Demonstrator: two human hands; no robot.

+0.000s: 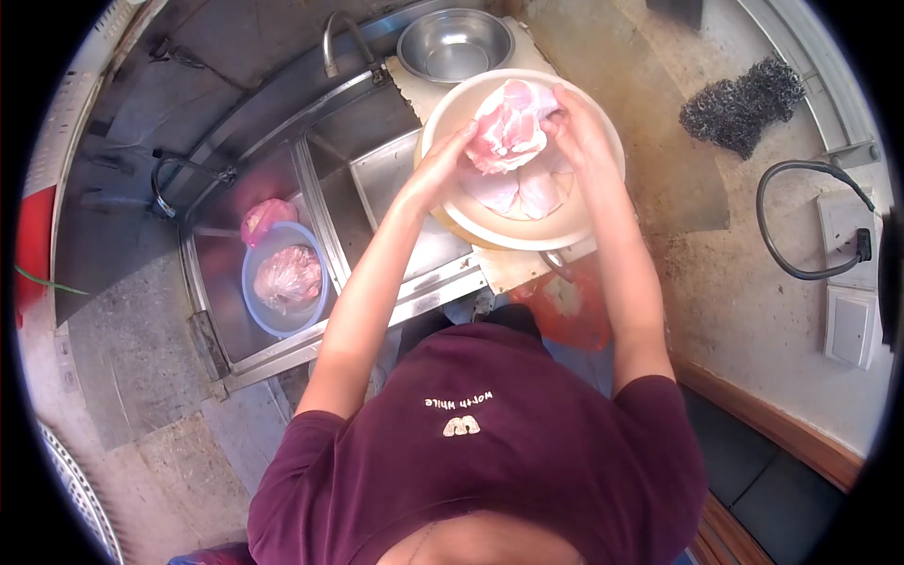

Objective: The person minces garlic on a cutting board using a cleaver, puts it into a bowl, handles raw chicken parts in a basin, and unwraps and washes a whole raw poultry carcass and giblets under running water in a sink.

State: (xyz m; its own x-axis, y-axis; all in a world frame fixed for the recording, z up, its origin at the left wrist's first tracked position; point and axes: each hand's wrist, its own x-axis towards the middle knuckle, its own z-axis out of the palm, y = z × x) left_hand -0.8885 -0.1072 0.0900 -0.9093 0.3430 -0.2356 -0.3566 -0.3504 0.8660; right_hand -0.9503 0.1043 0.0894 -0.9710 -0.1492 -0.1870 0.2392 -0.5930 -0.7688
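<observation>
Hands (576, 135) hold raw meat (511, 127) over cream basin (513, 235); more pieces (535, 194) inside; steel bowl (452, 49) beyond.

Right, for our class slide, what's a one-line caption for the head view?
The left hand and right hand hold raw meat over a basin beside the sink.

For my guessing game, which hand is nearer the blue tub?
Left. The left hand is right of the tub; the right hand is farther right, across the held meat.
</observation>
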